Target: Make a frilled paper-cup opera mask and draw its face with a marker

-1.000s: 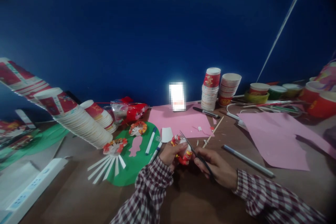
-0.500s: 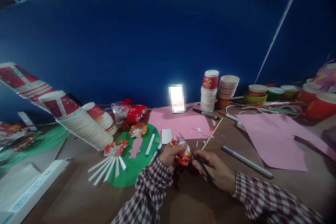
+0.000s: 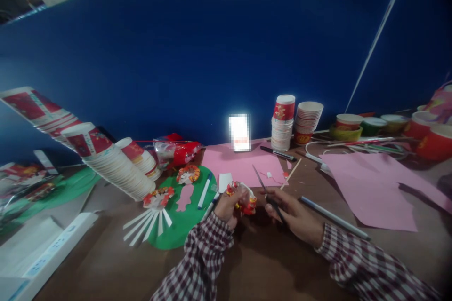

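Scissors (image 3: 260,178) have shifted right, right fingers (image 3: 283,196) gripping them; left fingers (image 3: 236,198) pinch curled paper (image 3: 250,206), likely light, crushable: hold its rim.

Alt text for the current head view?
Left hand holds a curled red paper piece, right hand holds scissors beside it, over a brown table. To their left, a green sheet carries a pink cutout, with a leaning stack of paper cups beside it.

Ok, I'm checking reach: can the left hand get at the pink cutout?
Probably not right away: the pink cutout lies uncovered nearby, but the left hand holds the paper piece.
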A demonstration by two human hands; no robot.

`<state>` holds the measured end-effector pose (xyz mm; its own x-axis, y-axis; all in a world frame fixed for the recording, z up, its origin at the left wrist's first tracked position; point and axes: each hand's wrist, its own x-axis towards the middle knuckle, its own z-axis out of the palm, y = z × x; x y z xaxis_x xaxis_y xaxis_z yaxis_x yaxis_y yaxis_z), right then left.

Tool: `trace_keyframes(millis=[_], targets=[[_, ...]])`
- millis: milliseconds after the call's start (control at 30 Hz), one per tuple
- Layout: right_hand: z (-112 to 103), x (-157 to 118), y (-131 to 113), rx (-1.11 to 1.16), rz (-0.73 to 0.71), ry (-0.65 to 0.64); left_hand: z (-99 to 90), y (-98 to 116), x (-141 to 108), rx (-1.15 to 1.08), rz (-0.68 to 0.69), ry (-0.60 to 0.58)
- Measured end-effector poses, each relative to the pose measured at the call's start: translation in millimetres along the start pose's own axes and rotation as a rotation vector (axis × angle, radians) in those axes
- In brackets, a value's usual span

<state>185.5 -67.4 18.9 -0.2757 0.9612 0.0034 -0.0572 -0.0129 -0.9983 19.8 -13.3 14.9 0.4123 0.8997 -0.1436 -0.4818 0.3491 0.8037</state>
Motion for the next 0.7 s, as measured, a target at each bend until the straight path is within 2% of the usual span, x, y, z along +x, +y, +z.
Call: trace_keyframes(millis=[133,200,333,433,567,700], targets=[[-5.8,-0.6,-9.0,-0.07,-0.069,-0.125,0.8,0.8,-1.3,0.009,-0.004,-0.022],[-8.4,-0.7,-10.7,-0.075,-0.026,-0.176,1.9,1.5,-2.2,0.036,0.008,-0.052],[-12.0,-1.0,-6.2,-0.044,0.114,-0.188,2.9,1.8,-2.7,0.116,0.007,-0.116],[-13.5,-1.6,-2.6,-0.009,0.18,-0.226,0.9,0.3,-2.5,0.125,-0.027,-0.089],[-15.7,-2.2,-3.3,0.019,0.193,-0.264,-3.3,-2.0,-1.9,0.114,-0.05,-0.029],[-17.6,-2.9,-6.9,0.049,0.168,-0.293,-5.9,-3.1,-1.0,0.184,-0.039,-0.061]])
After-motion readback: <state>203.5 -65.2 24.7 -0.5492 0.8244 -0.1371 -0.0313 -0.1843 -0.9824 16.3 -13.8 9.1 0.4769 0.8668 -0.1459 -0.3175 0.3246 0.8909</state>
